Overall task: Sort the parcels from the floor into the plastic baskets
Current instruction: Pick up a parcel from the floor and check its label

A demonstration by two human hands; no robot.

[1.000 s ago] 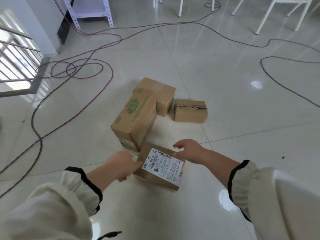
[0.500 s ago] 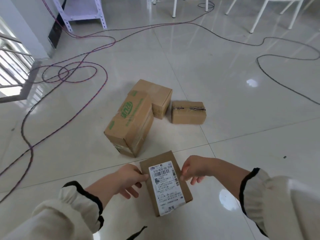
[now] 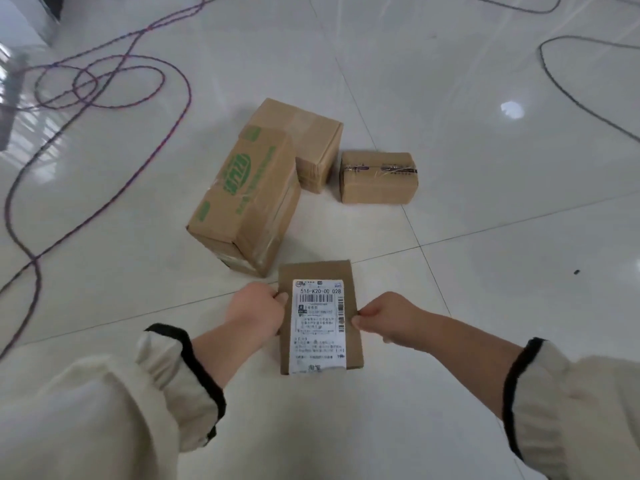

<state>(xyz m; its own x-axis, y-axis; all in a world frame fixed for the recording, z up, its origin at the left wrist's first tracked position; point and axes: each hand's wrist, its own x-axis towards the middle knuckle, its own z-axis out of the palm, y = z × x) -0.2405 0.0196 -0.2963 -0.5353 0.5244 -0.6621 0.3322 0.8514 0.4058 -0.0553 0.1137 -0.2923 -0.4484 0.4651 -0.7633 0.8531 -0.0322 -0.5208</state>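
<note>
A left hand [image 3: 258,311] and right hand [image 3: 384,318] pinch the long edges of a flat parcel [image 3: 320,271] between their fingers [image 3: 282,298]; it looks light and stiff.

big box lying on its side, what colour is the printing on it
Green print on the big box, plain brown cardboard otherwise; the head view shows it clearly.

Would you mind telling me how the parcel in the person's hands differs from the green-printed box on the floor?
The held parcel bears a white label; the green-printed box shows green print and no visible label. The held parcel is gripped by the left hand and right hand; the green-printed box lies unheld on the floor. Both are brown cardboard.
</note>
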